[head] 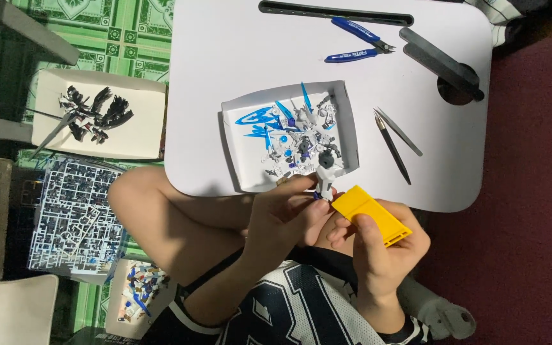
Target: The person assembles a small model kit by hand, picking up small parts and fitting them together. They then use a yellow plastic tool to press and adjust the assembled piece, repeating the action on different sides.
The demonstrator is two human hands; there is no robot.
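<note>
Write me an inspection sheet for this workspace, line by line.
Surface: white lap table, rounded corners, slot along the far edge.
Job's things: small white model part in left hand; yellow block in right hand.
Clutter: white tray of blue, white and grey parts; blue nippers; tweezers; dark knife.
Fingers: both hands gripping.
Cables: nothing seen.
Surroundings: built dark model on a box lid, parts sheets, green patterned floor.
</note>
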